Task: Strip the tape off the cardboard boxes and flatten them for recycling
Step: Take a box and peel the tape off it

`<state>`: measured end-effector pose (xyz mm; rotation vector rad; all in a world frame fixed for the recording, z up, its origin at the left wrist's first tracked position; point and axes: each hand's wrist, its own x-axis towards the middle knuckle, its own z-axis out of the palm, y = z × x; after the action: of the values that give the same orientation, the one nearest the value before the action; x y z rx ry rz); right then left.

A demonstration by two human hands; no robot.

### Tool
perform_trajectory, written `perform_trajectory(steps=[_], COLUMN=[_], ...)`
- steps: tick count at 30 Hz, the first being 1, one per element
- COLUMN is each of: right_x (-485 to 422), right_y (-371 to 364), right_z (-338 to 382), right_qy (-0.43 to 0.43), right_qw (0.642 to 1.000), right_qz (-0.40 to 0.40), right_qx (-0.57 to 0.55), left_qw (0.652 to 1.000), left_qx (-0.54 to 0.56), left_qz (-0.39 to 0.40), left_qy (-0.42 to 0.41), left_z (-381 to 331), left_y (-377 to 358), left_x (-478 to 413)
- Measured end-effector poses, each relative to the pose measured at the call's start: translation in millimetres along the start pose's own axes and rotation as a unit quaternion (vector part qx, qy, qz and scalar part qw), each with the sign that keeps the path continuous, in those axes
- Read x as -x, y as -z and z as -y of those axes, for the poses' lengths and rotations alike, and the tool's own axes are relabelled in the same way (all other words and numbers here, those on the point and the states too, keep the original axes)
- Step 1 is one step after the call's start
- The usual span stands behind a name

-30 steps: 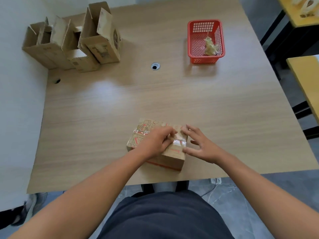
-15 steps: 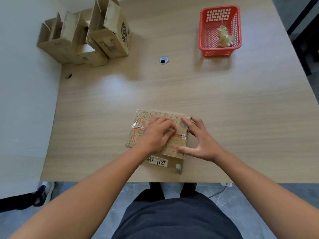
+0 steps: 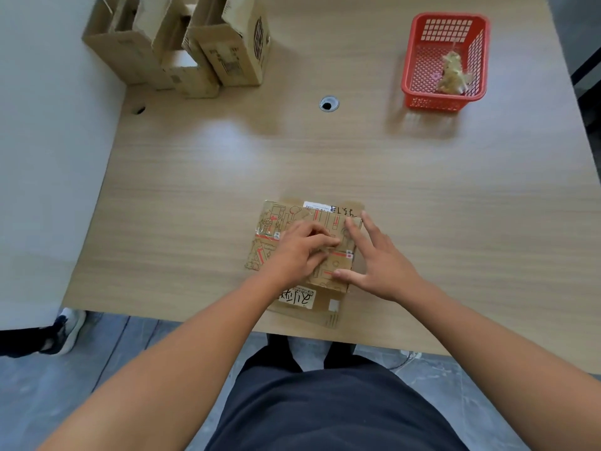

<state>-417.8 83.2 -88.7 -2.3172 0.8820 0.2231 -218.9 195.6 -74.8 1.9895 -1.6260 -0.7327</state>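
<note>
A small printed cardboard box (image 3: 271, 219) lies near the table's front edge, its top flaps closed. Clear tape (image 3: 269, 235) runs along the middle seam of the top. My left hand (image 3: 297, 250) rests on the box with curled fingers, whose tips pick at the tape near the right end of the seam. My right hand (image 3: 379, 265) has its fingers spread and straight, pressing on the right side of the box top, thumb near the front corner. The seam under my left hand is hidden.
Several opened cardboard boxes (image 3: 227, 50) stand at the table's back left against a white wall (image 3: 48, 157). A red basket (image 3: 419, 102) at the back right holds a wad of stripped tape (image 3: 452, 74). A cable hole (image 3: 328, 104) sits mid-table.
My head has come closer and looks more steeply down on the box. Both hands stay on the box top, the left fingers still working at the seam.
</note>
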Motion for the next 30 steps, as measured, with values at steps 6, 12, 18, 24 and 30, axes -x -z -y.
perform_trajectory(steps=[6, 12, 18, 24, 30], right_x=[1.0, 1.2, -4.2, -3.0, -4.8], right_y=[-2.1, -0.2, 2.9, 4.4, 5.0], right_z=[4.0, 8.4, 15.2, 16.7, 20.0], right_qy=[-0.039, -0.055, -0.012, -0.003, -0.019], right_qw=[0.996, 0.992, 0.99, 0.986, 0.984], right_qz=[-0.014, -0.007, 0.002, 0.04, 0.046], right_qx=[0.074, 0.112, 0.143, 0.163, 0.171], left_qw=[0.997, 0.998, 0.992, 0.983, 0.989], left_qx=[0.027, -0.017, -0.07, -0.095, -0.093], left_qz=[-0.062, -0.03, -0.057, -0.086, -0.092], left_qy=[-0.03, -0.052, -0.088, -0.129, -0.077], left_z=[-0.1, 8.4, 3.1, 7.4, 4.1], left_y=[-5.0, 0.0, -2.0, -0.6, -7.3], left_x=[10.4, 30.0, 35.0, 41.4, 48.6])
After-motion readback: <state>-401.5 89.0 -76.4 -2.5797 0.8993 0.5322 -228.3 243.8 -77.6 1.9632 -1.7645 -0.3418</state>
